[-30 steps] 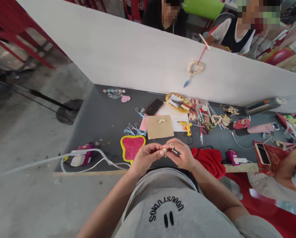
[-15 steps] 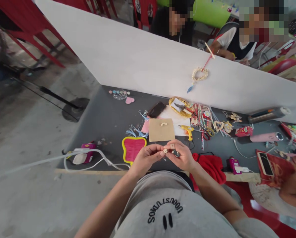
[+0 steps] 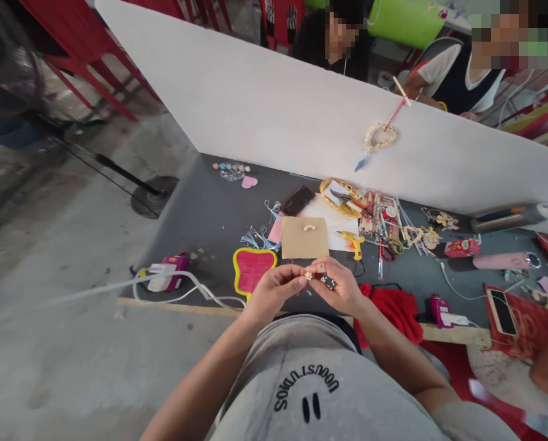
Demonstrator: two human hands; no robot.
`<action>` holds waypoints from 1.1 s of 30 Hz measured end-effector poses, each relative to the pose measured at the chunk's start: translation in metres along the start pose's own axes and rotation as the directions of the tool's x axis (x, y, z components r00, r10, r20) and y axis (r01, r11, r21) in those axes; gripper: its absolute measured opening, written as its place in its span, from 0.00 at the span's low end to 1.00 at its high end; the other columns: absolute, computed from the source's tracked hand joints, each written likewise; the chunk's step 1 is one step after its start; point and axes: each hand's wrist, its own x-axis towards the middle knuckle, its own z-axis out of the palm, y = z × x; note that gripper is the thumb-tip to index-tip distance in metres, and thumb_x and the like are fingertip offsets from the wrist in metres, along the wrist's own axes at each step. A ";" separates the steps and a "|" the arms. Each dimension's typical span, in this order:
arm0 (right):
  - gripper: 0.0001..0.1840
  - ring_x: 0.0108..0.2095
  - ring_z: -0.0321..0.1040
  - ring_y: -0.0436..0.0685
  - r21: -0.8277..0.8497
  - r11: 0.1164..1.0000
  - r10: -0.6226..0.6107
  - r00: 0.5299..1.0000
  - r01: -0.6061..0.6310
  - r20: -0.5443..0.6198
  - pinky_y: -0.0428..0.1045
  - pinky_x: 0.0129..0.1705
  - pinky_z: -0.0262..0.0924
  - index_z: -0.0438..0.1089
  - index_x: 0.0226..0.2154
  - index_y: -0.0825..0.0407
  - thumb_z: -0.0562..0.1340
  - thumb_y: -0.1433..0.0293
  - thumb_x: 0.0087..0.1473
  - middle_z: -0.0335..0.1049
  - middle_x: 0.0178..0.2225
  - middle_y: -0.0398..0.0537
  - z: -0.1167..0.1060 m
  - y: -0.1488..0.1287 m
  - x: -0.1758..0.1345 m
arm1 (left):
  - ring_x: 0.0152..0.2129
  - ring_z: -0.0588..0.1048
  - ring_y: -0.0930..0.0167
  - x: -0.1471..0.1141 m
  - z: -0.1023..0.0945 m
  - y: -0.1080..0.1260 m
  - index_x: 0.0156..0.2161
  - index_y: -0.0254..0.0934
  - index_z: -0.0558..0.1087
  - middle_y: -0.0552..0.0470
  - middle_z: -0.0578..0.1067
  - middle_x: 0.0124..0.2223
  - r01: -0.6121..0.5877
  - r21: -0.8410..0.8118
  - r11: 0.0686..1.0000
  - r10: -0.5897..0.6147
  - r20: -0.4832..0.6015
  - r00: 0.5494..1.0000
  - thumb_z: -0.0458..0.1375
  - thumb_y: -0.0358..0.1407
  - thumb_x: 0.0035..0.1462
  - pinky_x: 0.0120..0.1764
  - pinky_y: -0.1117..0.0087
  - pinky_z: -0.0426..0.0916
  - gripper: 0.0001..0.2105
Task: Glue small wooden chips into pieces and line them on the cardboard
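Note:
My left hand (image 3: 277,289) and my right hand (image 3: 341,288) meet in front of my body. A small cream flower-like bead cluster (image 3: 308,276) is pinched between the fingertips of both. Tucked in my right hand is also a small dark piece with pale bits on it (image 3: 329,282); its kind is unclear. Just beyond my hands lies a tan board (image 3: 304,242) with a short curved row of cream beads (image 3: 309,228) on it. A yellow hot glue gun (image 3: 353,242) rests to the right of the board, on white paper.
A pink mirror-shaped item with yellow rim (image 3: 254,269) is left of my hands. Behind lie a phone (image 3: 298,200), a golden tray (image 3: 341,196) and scissors (image 3: 391,246). A heart-shaped bead ring (image 3: 381,136) hangs on the white partition (image 3: 265,104). People sit beyond it and at right.
The whole view has shifted slightly, so the table contents appear further right. Both hands keep their pinch on the bead cluster with little visible movement.

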 end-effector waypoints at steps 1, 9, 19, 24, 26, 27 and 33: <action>0.10 0.37 0.72 0.52 0.002 1.000 -0.001 1.000 0.001 0.001 0.47 0.39 0.71 0.71 0.45 0.49 0.61 0.71 0.60 0.73 0.40 0.50 0.000 0.000 0.000 | 0.24 0.66 0.78 -0.001 0.000 0.000 0.33 0.33 0.78 0.54 0.73 0.27 0.000 -0.001 1.000 0.000 -0.003 1.000 0.68 0.42 0.51 0.30 0.76 0.60 0.12; 0.10 0.39 0.73 0.52 -0.020 1.000 -0.006 1.000 0.007 0.026 0.47 0.40 0.71 0.71 0.45 0.49 0.61 0.70 0.60 0.74 0.40 0.50 0.000 -0.001 -0.003 | 0.24 0.66 0.77 -0.004 0.002 -0.003 0.33 0.33 0.78 0.54 0.72 0.28 0.000 -0.020 1.000 0.000 -0.018 1.000 0.69 0.43 0.49 0.30 0.75 0.60 0.13; 0.10 0.39 0.74 0.53 -0.027 1.000 0.013 1.000 -0.013 0.015 0.47 0.40 0.71 0.71 0.45 0.50 0.61 0.71 0.60 0.74 0.40 0.51 -0.002 0.001 -0.009 | 0.24 0.66 0.76 -0.002 0.005 -0.005 0.33 0.33 0.77 0.53 0.73 0.28 0.013 0.016 1.000 -0.012 -0.013 1.000 0.68 0.42 0.49 0.29 0.75 0.61 0.13; 0.10 0.39 0.74 0.53 -0.027 0.999 0.025 0.999 -0.024 0.029 0.47 0.39 0.71 0.71 0.45 0.50 0.61 0.71 0.59 0.74 0.40 0.51 -0.002 -0.001 -0.008 | 0.24 0.66 0.76 -0.003 0.004 -0.006 0.32 0.33 0.77 0.53 0.73 0.28 0.003 0.019 1.000 -0.002 -0.024 1.000 0.68 0.43 0.49 0.29 0.75 0.61 0.13; 0.10 0.38 0.73 0.52 -0.024 0.999 0.028 0.999 -0.027 0.039 0.47 0.38 0.71 0.71 0.45 0.50 0.61 0.70 0.59 0.74 0.40 0.51 -0.001 -0.002 -0.007 | 0.24 0.66 0.76 -0.004 0.003 -0.006 0.32 0.33 0.77 0.53 0.72 0.27 -0.008 0.014 1.000 0.008 -0.022 1.000 0.68 0.43 0.49 0.29 0.75 0.61 0.13; 0.11 0.37 0.73 0.52 -0.022 0.999 0.028 0.999 -0.027 0.045 0.47 0.38 0.71 0.71 0.46 0.50 0.61 0.70 0.59 0.74 0.40 0.51 -0.001 -0.002 -0.007 | 0.24 0.66 0.77 -0.005 0.002 -0.006 0.32 0.33 0.77 0.53 0.72 0.27 -0.012 0.009 1.000 0.012 -0.021 1.000 0.68 0.43 0.50 0.28 0.76 0.61 0.13; 0.09 0.39 0.73 0.52 -0.048 0.999 -0.021 0.999 0.023 0.035 0.47 0.40 0.71 0.71 0.44 0.50 0.61 0.70 0.60 0.74 0.39 0.51 0.001 -0.006 -0.003 | 0.24 0.66 0.77 -0.006 -0.002 -0.006 0.33 0.33 0.77 0.53 0.72 0.28 -0.015 -0.019 1.000 0.014 -0.025 1.000 0.68 0.43 0.49 0.28 0.76 0.60 0.13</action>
